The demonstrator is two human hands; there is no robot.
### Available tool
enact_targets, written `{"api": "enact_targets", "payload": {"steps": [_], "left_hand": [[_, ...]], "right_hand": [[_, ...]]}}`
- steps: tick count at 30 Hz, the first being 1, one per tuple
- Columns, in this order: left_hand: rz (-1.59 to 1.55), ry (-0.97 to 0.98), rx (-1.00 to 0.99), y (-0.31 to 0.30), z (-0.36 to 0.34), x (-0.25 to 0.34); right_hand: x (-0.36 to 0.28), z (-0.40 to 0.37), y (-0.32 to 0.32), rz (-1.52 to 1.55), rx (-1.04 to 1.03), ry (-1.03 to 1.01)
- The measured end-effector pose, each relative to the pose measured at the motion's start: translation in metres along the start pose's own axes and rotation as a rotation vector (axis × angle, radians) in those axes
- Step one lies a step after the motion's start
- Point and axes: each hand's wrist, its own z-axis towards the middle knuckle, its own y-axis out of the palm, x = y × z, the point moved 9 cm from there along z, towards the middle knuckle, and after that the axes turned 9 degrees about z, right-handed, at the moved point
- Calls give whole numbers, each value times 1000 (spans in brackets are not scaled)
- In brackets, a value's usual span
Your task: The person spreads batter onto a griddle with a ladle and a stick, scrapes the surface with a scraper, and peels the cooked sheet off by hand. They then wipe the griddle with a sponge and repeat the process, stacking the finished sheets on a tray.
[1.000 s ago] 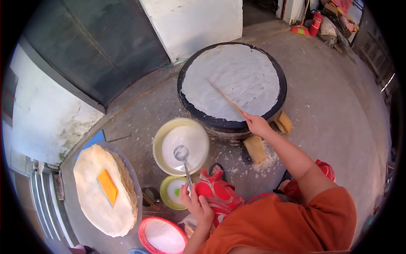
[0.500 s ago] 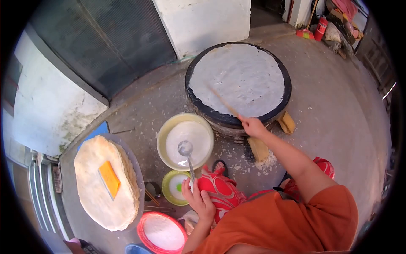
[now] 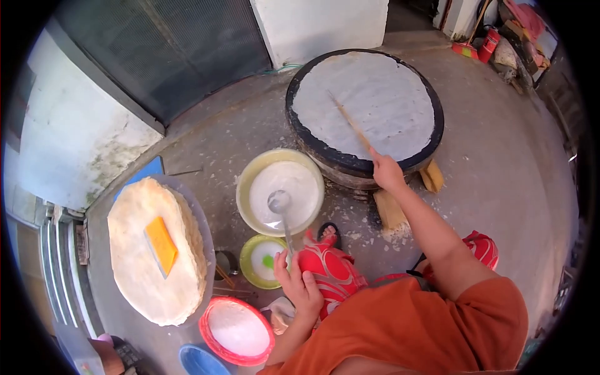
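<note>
My right hand (image 3: 387,171) is closed round the end of a thin wooden stick (image 3: 350,122), which reaches over a big round griddle (image 3: 292,128). Pale grey-white batter (image 3: 375,94) covers most of the griddle's top, leaving a dark rim. Lower down, my left hand (image 3: 300,289) is at the handle of a metal ladle (image 3: 279,201), fingers partly curled and their grip partly hidden. The ladle's bowl lies over the white batter in a large cream basin (image 3: 242,201). Just below it sits a small green bowl (image 3: 246,270) with white contents and something bright green inside.
A tall stack of thin pancakes (image 3: 134,262) stands at left, a yellow scraper (image 3: 161,245) on top. Near my left forearm are a red basin (image 3: 207,345) of white stuff and a blue basin (image 3: 194,359). Wooden blocks (image 3: 390,211) sit by the griddle's base.
My view has shifted slightly. The stick's tip has swung toward the far side of the griddle, with my right hand still gripping it. The ladle stays over the basin.
</note>
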Motion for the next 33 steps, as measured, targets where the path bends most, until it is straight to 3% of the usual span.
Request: {"api": "enact_targets", "payload": {"steps": [5, 7, 8, 10, 17, 21, 23, 26, 28, 30, 32, 33], "left_hand": [[60, 61, -46, 5, 4, 8], [71, 68, -49, 7, 3, 7], [84, 72, -48, 8, 3, 7], [70, 64, -45, 7, 3, 7], [68, 50, -14, 4, 1, 3], [19, 47, -32, 3, 0, 1], [-59, 44, -28, -3, 3, -3], [-40, 23, 127, -26, 15, -25], [265, 43, 255, -61, 36, -53], [588, -87, 370, -102, 61, -100], [657, -197, 503, -144, 78, -151], [766, -328, 396, -157, 84, -185]], "right_hand": [[3, 14, 30, -7, -53, -85], [-1, 18, 49, 265, -23, -333], [-24, 11, 37, 269, -24, -337], [-33, -25, 68, 675, -511, 263], [-25, -76, 177, 762, -795, 435], [-10, -103, 202, 845, -914, 514], [0, -118, 189, 852, -874, 607], [55, -129, 198, 652, -925, 335], [87, -140, 179, 507, -874, 391], [127, -157, 167, 437, -915, 488], [138, -173, 140, 398, -924, 603], [143, -177, 137, 405, -913, 604]]}}
